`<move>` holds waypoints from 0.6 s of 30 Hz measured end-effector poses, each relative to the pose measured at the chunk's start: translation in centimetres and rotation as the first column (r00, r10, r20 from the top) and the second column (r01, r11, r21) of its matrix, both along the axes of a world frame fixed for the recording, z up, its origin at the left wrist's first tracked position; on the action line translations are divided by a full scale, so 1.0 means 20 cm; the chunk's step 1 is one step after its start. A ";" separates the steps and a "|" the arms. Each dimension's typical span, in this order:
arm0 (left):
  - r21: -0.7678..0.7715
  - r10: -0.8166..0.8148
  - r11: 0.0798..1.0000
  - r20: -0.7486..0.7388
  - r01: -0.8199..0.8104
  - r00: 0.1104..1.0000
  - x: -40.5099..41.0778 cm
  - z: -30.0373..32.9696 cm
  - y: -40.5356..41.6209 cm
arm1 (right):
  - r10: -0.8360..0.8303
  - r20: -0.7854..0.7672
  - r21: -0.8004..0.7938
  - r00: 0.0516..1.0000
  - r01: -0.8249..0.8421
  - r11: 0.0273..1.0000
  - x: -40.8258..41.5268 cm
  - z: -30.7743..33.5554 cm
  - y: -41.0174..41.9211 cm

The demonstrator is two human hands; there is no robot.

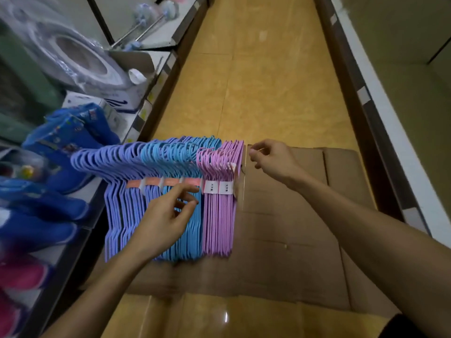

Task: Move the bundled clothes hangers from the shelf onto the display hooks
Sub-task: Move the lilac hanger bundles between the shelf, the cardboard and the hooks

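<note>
Plastic hanger bundles (pixel 170 191), purple, blue and pink, hung in a row on a display hook, above flattened cardboard (pixel 292 228). Left hand (pixel 166 220) against blue bundle, fingers loosely bent, nothing clearly held. Right hand (pixel 271 159) pinching something thin at hook's end; cannot tell what. Risk: pink bundle (pixel 219 206) sliding off if nudged outward. Hook itself mostly hidden; left shelf goods (pixel 61 142) blurred.

Shop aisle, stocked shelves (pixel 136 111)
</note>
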State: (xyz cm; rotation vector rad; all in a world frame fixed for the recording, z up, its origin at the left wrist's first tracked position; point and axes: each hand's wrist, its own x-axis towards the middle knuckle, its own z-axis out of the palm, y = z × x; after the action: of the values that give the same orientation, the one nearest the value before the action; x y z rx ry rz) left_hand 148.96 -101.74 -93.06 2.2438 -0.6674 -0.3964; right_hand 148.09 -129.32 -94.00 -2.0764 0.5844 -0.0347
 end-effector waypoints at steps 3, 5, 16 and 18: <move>0.017 -0.007 1.000 0.010 0.007 1.000 0.01 -0.11 0.01 | 0.000 -0.004 0.012 1.000 0.000 1.000 0.00 -0.14 0.04; 0.055 -0.038 0.998 0.032 0.036 0.999 0.03 -0.14 -0.01 | -0.009 -0.035 0.046 0.999 0.011 0.999 0.00 -0.23 0.06; 0.114 -0.108 0.989 0.121 0.094 0.987 0.06 -0.22 -0.10 | -0.043 -0.317 0.304 0.947 0.145 0.942 -0.07 -0.71 0.26; 0.148 -0.136 0.982 0.137 0.116 0.981 0.05 -0.23 -0.10 | -0.044 -0.326 0.400 0.944 0.180 0.899 -0.06 -0.77 0.30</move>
State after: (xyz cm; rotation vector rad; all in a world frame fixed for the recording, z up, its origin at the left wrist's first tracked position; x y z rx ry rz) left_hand 150.06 -103.79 -97.62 2.3869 -0.8874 -0.3511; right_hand 146.98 -123.34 -109.40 -1.6260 0.8248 0.3329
